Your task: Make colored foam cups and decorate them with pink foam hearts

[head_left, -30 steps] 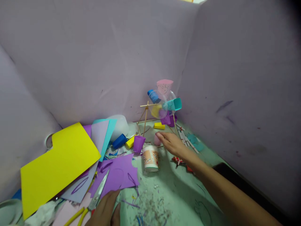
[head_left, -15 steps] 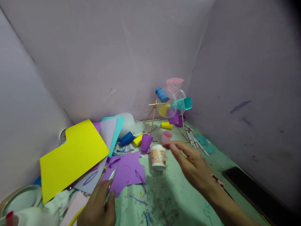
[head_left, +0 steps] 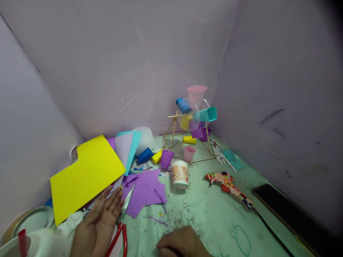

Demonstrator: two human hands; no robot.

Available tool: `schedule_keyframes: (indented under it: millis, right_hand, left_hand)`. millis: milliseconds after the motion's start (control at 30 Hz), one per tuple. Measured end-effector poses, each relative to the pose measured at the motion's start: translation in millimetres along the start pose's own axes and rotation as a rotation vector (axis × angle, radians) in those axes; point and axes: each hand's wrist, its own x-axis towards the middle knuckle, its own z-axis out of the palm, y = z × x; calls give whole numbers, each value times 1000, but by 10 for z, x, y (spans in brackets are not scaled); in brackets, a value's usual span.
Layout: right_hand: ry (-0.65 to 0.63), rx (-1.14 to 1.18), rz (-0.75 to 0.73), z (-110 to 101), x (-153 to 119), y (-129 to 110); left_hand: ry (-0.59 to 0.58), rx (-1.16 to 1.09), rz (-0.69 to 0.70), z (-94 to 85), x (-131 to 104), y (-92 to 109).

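Where red-handled metal scissors (head_left: 122,215) are laid, left hand (head_left: 98,222) is placed alongside, fingers apart. Right hand (head_left: 183,242) is curled; finger closure cannot be told.

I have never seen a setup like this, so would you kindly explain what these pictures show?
There is no machine here: a person works bare-handed, and each picture comes from a camera on the head, looking forward and down. The left hand is open, palm up, beside the scissors, apparently empty. The right hand is curled; I cannot tell whether it holds anything. On the table lie a yellow sheet and a glue gun. Beyond the paper cup, a stick frame carries a wheel.
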Motion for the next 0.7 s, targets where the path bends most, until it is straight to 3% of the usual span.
schedule_keyframes:
  millis: [200, 400, 533, 700]
  right_hand:
    - [-69, -29, 0, 23, -9, 14]
    - [-52, -13, 12, -16, -23, -29]
    - [-27, 3, 32, -30, -68, -31]
    - [-36, 8, 27, -51, -77, -20]
  left_hand:
    - [105, -87, -6, 188, 87, 120]
    - [188, -150, 6, 337, 103, 276]
    - [275, -201, 31, 331, 113, 381]
    - [309, -189, -152, 254, 190, 276]
